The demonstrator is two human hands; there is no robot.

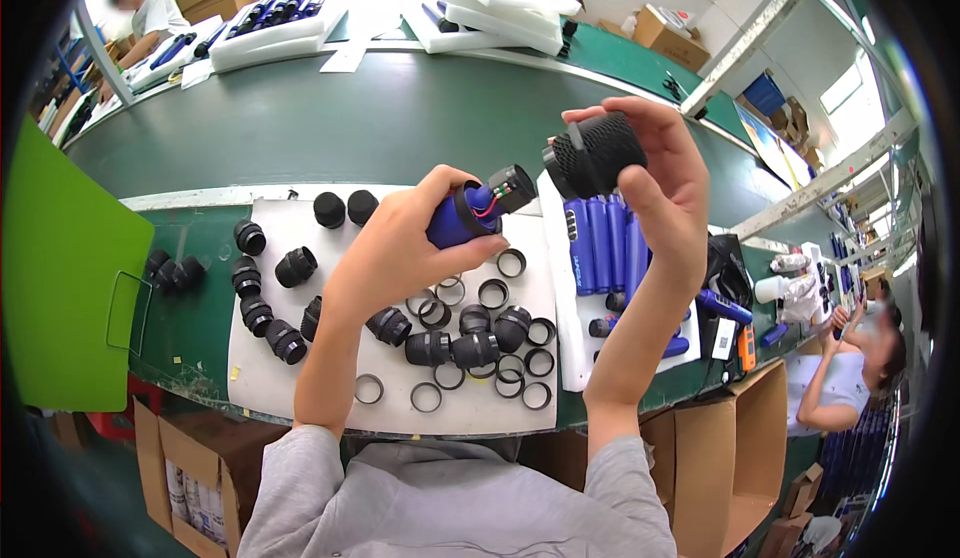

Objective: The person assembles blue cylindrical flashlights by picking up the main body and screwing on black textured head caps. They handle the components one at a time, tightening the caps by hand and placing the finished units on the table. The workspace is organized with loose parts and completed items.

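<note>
One blk mic grille (pixel 608 148) btwn R fingers (pixel 655 121).

The premises are presenting as an assembly workshop. A blue microphone body (pixel 455 221) with bared wiring is being held over the near green bench (pixel 195 323), where black microphone heads (pixel 429 348) and loose rings (pixel 426 408) are lying in quantity. At far left, a white foam tray (pixel 262 56) is holding blue pieces. Cardboard boxes (pixel 705 468) are standing near left and right. Co-workers (pixel 825 388) are showing at far left and right.
</note>
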